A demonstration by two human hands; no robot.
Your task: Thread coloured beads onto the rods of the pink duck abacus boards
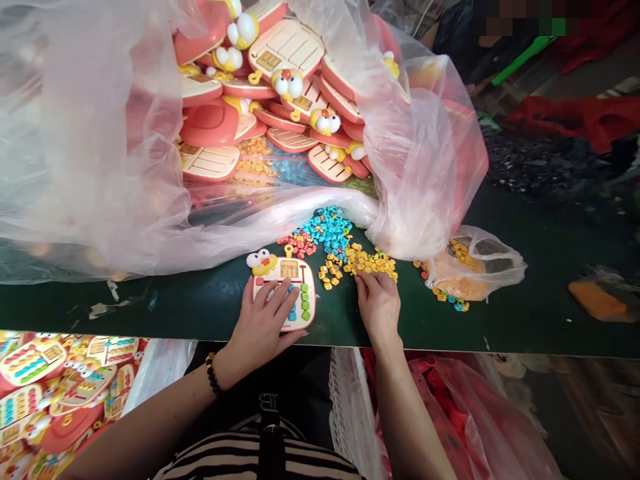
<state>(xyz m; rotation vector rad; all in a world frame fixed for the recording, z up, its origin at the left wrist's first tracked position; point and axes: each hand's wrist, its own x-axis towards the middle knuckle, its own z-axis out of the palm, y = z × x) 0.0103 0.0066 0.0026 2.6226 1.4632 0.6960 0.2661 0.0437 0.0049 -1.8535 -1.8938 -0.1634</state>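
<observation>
Under my left hand lies a cream and red toy board with a big-eyed yellow head at its upper left. The fingers spread flat over its face. Green beads and blue beads show in rows on the board; part of it is hidden by the fingers. My right hand reaches into a pile of yellow beads, its thumb and fingertips pinched together. What they hold, if anything, is too small to make out. Loose blue beads and red beads lie just behind.
A large clear plastic bag full of bare toy boards fills the table's back. At right sit a small bag of beads and an orange block. Boards with beads pile up at lower left, below the green table edge.
</observation>
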